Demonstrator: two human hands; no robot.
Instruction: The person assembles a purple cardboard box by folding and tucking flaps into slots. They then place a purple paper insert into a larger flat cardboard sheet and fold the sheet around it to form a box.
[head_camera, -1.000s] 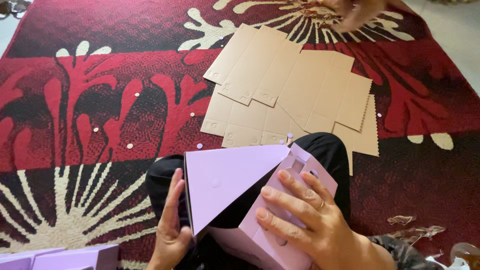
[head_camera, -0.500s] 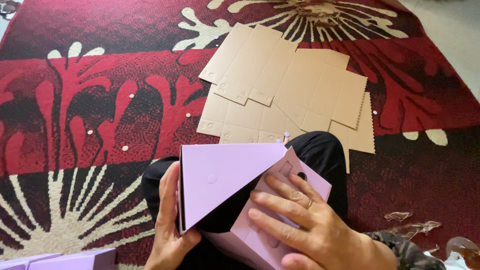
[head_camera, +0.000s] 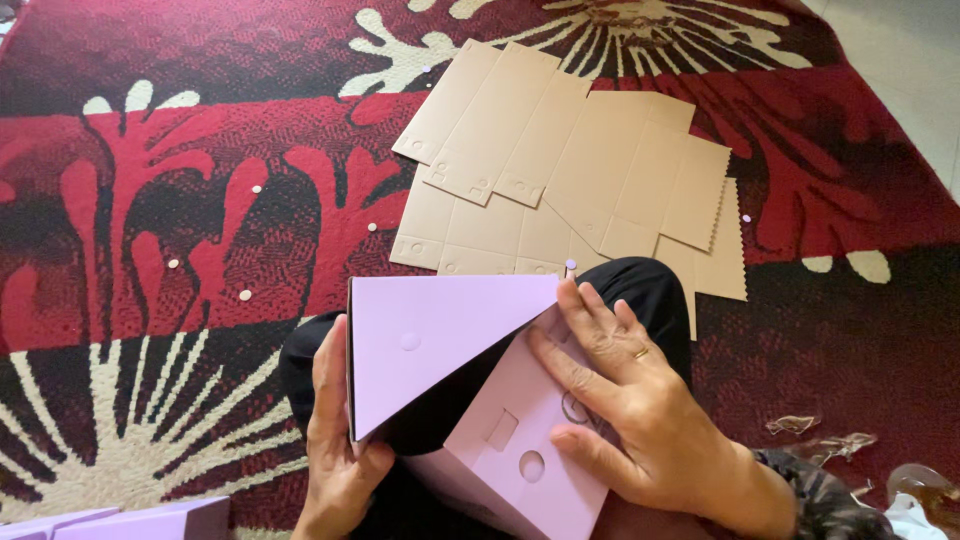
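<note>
folding lilac carton (head_camera: 440, 350), both hands (head_camera: 640, 400)

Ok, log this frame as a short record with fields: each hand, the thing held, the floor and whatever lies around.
Left hand: grips the left edge of the lilac cardboard box, thumb along the fold.
Right hand: lies flat, fingers spread, on the box's lower panel; a ring on one finger.
Box: partly folded, top flap raised, the lower panel with a round hole and a rectangular slot.
Floor: red, black and cream patterned carpet.
Nearby: flat brown cardboard cutouts overlapping ahead of the knees; small punched paper discs scattered on the carpet; more lilac pieces at lower left.
</note>
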